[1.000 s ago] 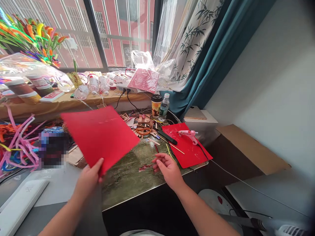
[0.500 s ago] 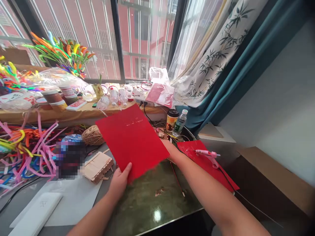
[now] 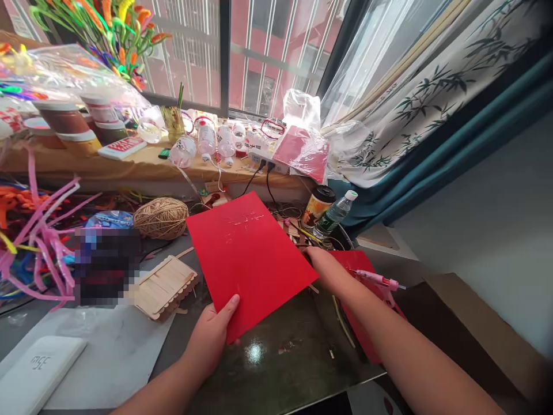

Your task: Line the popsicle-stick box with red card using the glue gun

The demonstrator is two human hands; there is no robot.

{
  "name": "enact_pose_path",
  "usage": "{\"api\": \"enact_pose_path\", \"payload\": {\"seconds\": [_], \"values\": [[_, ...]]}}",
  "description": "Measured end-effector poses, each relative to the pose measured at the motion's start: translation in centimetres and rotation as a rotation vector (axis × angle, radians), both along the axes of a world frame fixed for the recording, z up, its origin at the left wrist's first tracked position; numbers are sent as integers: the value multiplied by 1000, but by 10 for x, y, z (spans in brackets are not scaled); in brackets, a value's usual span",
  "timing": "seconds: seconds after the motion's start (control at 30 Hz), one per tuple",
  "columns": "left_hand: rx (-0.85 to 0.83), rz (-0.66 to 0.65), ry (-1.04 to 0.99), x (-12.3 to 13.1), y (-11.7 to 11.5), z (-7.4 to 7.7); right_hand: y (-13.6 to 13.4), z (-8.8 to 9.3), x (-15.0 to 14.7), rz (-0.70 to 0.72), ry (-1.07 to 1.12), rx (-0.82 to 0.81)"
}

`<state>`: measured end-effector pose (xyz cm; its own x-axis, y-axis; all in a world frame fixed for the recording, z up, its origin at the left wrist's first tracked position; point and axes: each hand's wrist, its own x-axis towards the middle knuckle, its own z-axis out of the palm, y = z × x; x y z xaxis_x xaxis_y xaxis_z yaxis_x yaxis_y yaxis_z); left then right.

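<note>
My left hand (image 3: 209,331) grips the near corner of a red sheet (image 3: 259,265), thumb on top. The sheet is held tilted above the dark table and has pale, glue-like marks near its far edge. My right arm stretches past the sheet's right side. Only part of my right hand (image 3: 314,258) shows, beside a pile of small wooden pieces (image 3: 294,229); its fingers are hidden. A pink glue gun (image 3: 380,282) lies on a second red sheet (image 3: 358,262), partly behind my right forearm.
Left of the sheet are a craft-stick piece (image 3: 166,285), a twine ball (image 3: 161,218) and pink pipe cleaners (image 3: 43,248). A lidded cup (image 3: 318,206) and a water bottle (image 3: 336,216) stand beyond my right hand. A white device (image 3: 41,372) lies at front left.
The view has shifted closer and turned a little. My left hand still holds the red sheet, now tilted differently. My right hand stays on the sheet's far right side.
</note>
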<state>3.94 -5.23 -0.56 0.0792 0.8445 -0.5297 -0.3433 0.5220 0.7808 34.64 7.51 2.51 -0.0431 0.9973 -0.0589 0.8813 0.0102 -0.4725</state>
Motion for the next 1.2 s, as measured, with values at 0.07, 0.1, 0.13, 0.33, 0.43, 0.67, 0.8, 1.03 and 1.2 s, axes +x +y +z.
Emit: {"api": "enact_pose_path", "payload": {"seconds": [0.07, 0.1, 0.13, 0.33, 0.43, 0.67, 0.8, 1.03, 1.2], "values": [[10, 41, -7, -1, 1, 0, -28, 6, 13, -32, 69, -52], [12, 60, -9, -2, 2, 0, -43, 8, 19, -49, 116, -70], [14, 73, -12, -2, 2, 0, -56, 10, 22, -64, 173, -91], [80, 160, -53, -4, 6, 4, -127, 17, 25, -205, 757, -287], [136, 195, -42, -5, 8, 8, -158, 20, 18, -166, 1114, -461], [151, 162, -43, -3, 7, 7, -216, 5, -11, -37, 1600, -543], [166, 132, -5, -2, 6, 7, -239, -19, -25, 75, 1695, -509], [179, 119, 14, -4, 5, 6, -259, -22, -43, 173, 1662, -583], [183, -43, 214, -8, 9, 1, -261, -16, -48, 224, 1667, -620]]}}
